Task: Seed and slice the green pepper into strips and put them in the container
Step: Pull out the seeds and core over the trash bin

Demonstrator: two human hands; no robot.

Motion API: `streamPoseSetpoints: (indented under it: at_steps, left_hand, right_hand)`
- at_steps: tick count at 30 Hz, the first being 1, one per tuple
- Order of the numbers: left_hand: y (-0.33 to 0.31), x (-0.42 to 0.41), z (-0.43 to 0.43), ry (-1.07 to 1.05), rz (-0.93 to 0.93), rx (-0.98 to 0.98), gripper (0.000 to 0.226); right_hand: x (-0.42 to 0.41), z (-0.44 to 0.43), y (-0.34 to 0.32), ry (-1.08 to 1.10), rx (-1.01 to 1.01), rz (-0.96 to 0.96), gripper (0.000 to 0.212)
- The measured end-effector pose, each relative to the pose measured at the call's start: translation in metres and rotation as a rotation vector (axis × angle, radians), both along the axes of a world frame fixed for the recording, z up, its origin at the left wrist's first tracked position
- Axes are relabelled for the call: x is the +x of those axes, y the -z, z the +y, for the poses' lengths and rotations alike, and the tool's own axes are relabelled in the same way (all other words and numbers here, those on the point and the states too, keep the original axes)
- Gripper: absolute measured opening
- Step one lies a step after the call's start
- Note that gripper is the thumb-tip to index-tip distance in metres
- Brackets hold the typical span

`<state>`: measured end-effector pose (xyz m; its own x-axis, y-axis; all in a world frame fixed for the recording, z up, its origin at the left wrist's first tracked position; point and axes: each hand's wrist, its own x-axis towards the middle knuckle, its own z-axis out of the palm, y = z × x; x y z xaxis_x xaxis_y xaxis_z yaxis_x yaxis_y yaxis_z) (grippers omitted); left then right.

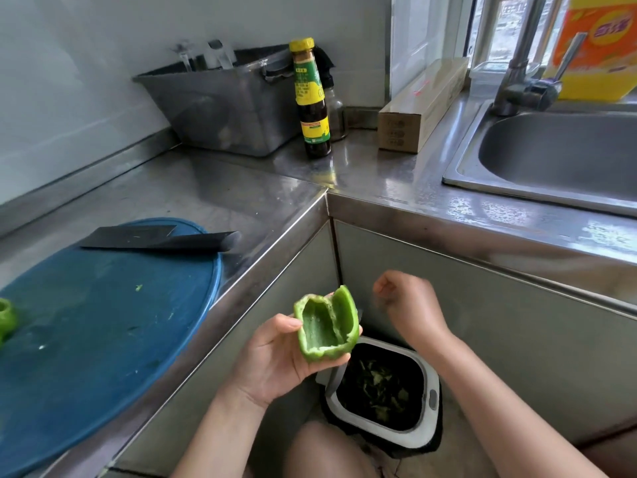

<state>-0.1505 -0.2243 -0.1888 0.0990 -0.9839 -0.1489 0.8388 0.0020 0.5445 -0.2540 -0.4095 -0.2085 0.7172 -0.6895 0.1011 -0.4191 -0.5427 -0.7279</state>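
My left hand [272,357] grips a hollowed green pepper half [325,324], cut side up, held over the floor just left of the bin. To its right, my right hand [405,303] hovers with fingers curled and nothing visible in them. Another green pepper piece [6,317] lies at the left edge of the blue cutting board [103,332]. A black cleaver [155,238] rests across the board's far end. A clear plastic container [496,75] sits behind the faucet.
A small white bin [384,388] with a black liner and green scraps stands on the floor below my hands. On the steel counter [241,188] are a grey tub [224,105], a sauce bottle [310,98] and a long cardboard box [420,105]. The sink [558,160] is at right.
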Motion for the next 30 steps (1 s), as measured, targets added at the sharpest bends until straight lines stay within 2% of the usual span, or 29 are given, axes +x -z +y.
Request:
streamPoseSetpoints:
  at_steps: [2, 3, 5, 6, 7, 10, 11, 14, 15, 20, 23, 26, 30]
  left_hand:
    - [-0.006, -0.002, 0.007, -0.053, -0.027, 0.014, 0.045]
    - [-0.010, -0.004, 0.012, -0.086, -0.043, 0.024, 0.042]
    - [-0.021, -0.008, 0.020, -0.153, -0.072, 0.030, 0.038]
    - [-0.027, -0.009, 0.024, -0.170, -0.080, 0.034, 0.039]
    - [-0.032, -0.010, 0.029, -0.174, -0.080, 0.028, 0.040]
    - [-0.050, -0.014, 0.040, -0.167, -0.042, 0.002, 0.044]
    - [-0.056, -0.015, 0.044, -0.177, -0.035, 0.013, 0.046]
    - [-0.076, -0.015, 0.056, -0.191, -0.071, 0.045, 0.048]
    - [-0.082, -0.016, 0.061, -0.194, -0.089, 0.049, 0.048]
    - [-0.115, -0.015, 0.086, -0.270, -0.152, 0.091, 0.054]
    - [-0.141, -0.010, 0.107, -0.347, -0.200, 0.098, 0.061]
    - [-0.168, 0.002, 0.135, -0.505, -0.317, 0.136, 0.027]
    - [-0.188, 0.034, 0.175, -0.814, -0.452, 0.280, 0.021]
  right_hand:
    - [0.001, 0.001, 0.002, -0.031, -0.014, -0.031, 0.047]
    - [0.001, 0.002, 0.002, -0.034, -0.017, -0.029, 0.042]
    - [0.002, 0.005, -0.001, 0.001, -0.060, 0.010, 0.016]
    - [0.001, 0.006, -0.003, 0.024, -0.085, 0.033, 0.012]
    - [0.001, 0.007, -0.005, 0.035, -0.103, 0.054, 0.013]
    - [0.003, 0.011, -0.012, 0.022, -0.163, 0.056, 0.040]
    - [0.004, 0.014, -0.017, 0.017, -0.175, 0.045, 0.039]
    - [0.010, 0.026, -0.037, 0.001, -0.163, 0.001, 0.015]
    - [0.012, 0.030, -0.043, -0.004, -0.173, -0.016, 0.014]
    - [0.027, 0.054, -0.080, -0.081, -0.275, -0.108, 0.042]
    - [0.036, 0.077, -0.109, -0.161, -0.280, -0.216, 0.036]
    - [0.046, 0.105, -0.139, -0.237, -0.222, -0.327, 0.012]
    - [0.072, 0.140, -0.161, -0.350, -0.232, -0.367, 0.010]
